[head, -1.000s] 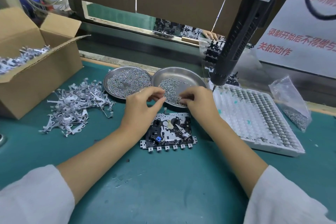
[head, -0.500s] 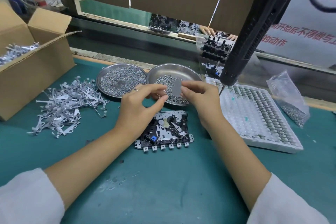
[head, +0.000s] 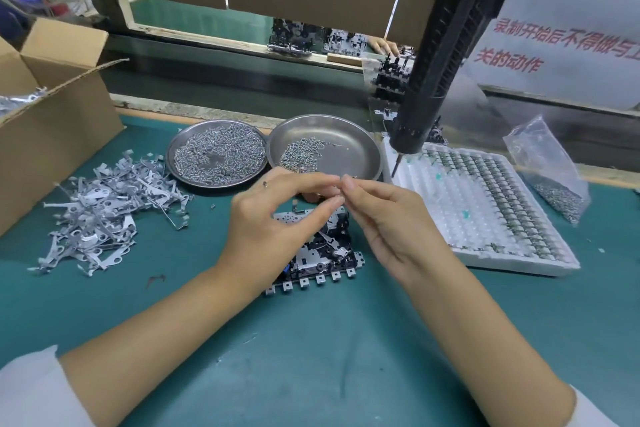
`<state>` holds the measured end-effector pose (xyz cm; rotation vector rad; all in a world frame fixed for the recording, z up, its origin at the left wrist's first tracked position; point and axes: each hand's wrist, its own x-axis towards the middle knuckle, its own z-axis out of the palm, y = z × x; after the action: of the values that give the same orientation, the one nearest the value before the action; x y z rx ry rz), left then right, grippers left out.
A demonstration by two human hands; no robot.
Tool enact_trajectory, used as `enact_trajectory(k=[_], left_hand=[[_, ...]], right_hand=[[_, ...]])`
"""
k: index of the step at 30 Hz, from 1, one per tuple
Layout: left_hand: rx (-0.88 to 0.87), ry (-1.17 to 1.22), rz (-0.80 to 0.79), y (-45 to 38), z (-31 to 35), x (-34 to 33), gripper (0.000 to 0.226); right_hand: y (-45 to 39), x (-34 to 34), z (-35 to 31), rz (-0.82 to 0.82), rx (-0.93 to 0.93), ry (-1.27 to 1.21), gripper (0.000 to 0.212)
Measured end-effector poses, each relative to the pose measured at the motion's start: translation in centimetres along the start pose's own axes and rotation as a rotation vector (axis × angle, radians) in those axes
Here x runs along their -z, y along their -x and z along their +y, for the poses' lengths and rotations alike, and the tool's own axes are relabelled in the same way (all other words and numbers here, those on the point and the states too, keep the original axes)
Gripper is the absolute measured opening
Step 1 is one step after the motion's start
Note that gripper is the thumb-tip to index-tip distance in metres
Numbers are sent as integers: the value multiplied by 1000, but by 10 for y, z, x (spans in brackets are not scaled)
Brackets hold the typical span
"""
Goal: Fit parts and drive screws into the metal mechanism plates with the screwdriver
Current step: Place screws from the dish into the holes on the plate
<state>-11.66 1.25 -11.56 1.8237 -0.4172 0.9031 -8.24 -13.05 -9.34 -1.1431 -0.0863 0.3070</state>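
Note:
A black and silver mechanism plate (head: 322, 256) lies flat on the green mat, partly hidden under my hands. My left hand (head: 277, 225) hovers above it, thumb and fingertips pinching something very small. My right hand (head: 384, 222) meets it fingertip to fingertip and pinches a tiny screw. The black electric screwdriver (head: 436, 59) hangs from above on the right, its bit just over the white tray (head: 485, 218). Two steel dishes hold screws: a full one (head: 216, 152) and a sparser one (head: 346, 149), both just beyond my hands.
A heap of grey metal levers (head: 104, 208) lies on the left. An open cardboard box (head: 52, 114) with more parts stands at the far left. A plastic bag of screws (head: 550, 170) sits at the right. Another person's hand (head: 382, 45) shows beyond the back partition.
Both hands have come back from the sparser dish toward me and now meet above the mechanism plate. The camera view has shifted slightly.

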Motion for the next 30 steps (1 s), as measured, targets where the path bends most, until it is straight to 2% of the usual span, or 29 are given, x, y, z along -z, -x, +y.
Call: enact_trajectory(k=[7, 10, 15, 23, 27, 30], left_hand=[[51, 25, 33, 6, 2, -5, 28], [76, 46, 36, 6, 1, -4, 26], [95, 54, 44, 5, 0, -3, 25], [129, 100, 80, 6, -6, -3, 24], [151, 95, 89, 5, -8, -2, 23], [174, 111, 86, 4, -8, -1, 25]], right_hand=[[4, -6, 3, 0, -55, -70, 40], [6, -8, 3, -8, -55, -92, 37], [6, -6, 1, -45, -42, -110, 19], [4, -5, 2, 0, -84, -164, 23], [4, -6, 3, -42, -59, -120, 14], [4, -5, 3, -65, -49, -66, 21]])
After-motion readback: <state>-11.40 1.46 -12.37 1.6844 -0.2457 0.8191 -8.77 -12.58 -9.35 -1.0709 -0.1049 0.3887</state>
